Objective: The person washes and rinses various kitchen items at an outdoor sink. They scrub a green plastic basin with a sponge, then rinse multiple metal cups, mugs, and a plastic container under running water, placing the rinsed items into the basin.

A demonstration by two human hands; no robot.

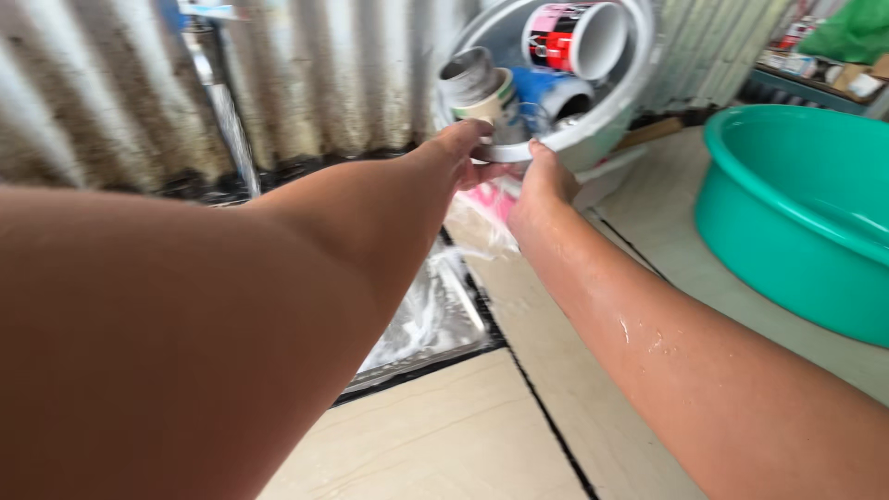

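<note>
— Against the corrugated metal wall [306,83], what do the hands hold?

— Both grip the near rim of a white plastic basin [607,111], tipped so its mouth faces the camera. The left hand [468,148] pinches the rim, thumb on the outside; the right hand [542,181] clamps the rim just beside it. The two hands are almost touching.

— What is inside?

— Cups and mugs: a white mug with a red and pink label [574,39] at the top, a grey metal cup [468,74] over a cream one on the left, a blue cup [551,93] in the middle.

— How is such a tilt best handled?

— In my judgement, slowly, both grips firm and the lower edge supported, so the cups do not slide out.

— And around it?

— A thin stream of water [227,120] falls at left. Clear plastic wrap with a pink patch [486,208] lies below the basin on the tiled counter [444,435]. A large teal tub [796,213] stands to the right; small packages sit on a far shelf [815,65], too blurred to describe.
</note>
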